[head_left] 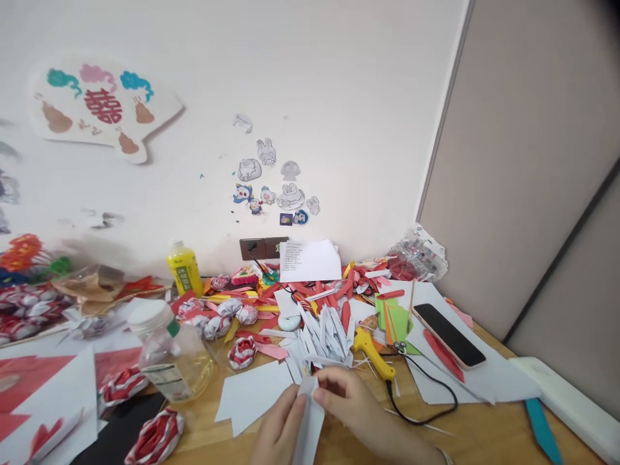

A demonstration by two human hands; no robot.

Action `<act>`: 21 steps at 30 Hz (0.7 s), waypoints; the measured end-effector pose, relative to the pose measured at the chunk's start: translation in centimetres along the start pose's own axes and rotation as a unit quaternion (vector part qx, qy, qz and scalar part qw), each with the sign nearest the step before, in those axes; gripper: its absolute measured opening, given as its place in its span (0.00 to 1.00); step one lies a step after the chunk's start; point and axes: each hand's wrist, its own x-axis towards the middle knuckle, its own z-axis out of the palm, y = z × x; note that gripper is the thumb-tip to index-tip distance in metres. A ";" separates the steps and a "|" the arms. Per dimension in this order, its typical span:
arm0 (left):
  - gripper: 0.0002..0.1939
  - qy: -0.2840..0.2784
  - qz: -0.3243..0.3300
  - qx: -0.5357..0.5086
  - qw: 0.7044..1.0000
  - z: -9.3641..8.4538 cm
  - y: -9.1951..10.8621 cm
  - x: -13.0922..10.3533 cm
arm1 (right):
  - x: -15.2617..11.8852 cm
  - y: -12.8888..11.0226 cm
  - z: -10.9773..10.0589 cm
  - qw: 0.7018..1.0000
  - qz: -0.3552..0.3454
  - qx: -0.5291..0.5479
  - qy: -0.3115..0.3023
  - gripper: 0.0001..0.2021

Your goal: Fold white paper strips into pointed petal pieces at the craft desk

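Observation:
A folded strip of white paper (pixel 310 429) is held between both hands at the bottom centre. My left hand (pixel 278 426) pinches its left side with thumb and fingers. On the right edge near the top, my right hand (pixel 346 397) grips the same paper between thumb and curled fingers. Just beyond the hands lies a pile of folded white paper strips (pixel 327 336). White sheets (pixel 256 394) rest on the wooden table (pixel 208 442) to the left of the hands. A yellow glue gun (pixel 372 355) with a black cord lies to the right of the pile.
Left stand a clear jar (pixel 172 361) of yellowish liquid and a yellow bottle (pixel 185 268). Red-and-white paper roses (pixel 155 438) lie nearby. Rightward are green paper (pixel 394 320), a phone (pixel 449 336) and a white bar (pixel 566 400). The wall (pixel 339 116) rises behind.

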 end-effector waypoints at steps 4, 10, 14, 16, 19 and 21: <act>0.13 -0.051 0.038 -0.009 0.998 0.4 -0.1 0.1 | 0.0 0.6 -0.4 0.998 0.002 -0.066 0.014 0.07; 0.15 -0.095 0.034 -0.010 0.995 0.8 -0.7 0.5 | 0.0 0.2 -0.7 0.994 -0.002 -0.105 -0.002 0.06; 0.15 -0.092 0.034 -0.021 0.995 0.6 -0.4 0.4 | -0.1 -0.5 -1.2 0.997 0.010 -0.069 -0.044 0.07; 0.15 -0.084 0.035 -0.015 0.996 0.5 -0.3 0.3 | -0.1 -0.5 -1.4 0.998 0.029 -0.028 -0.050 0.07; 0.16 -0.082 0.033 -0.003 0.996 0.6 -0.5 0.3 | -0.1 -0.3 -1.5 0.998 0.048 -0.004 -0.033 0.07; 0.16 -0.088 0.032 0.001 0.996 0.6 -0.6 0.3 | -0.1 -0.3 -1.4 0.999 0.047 -0.005 -0.026 0.07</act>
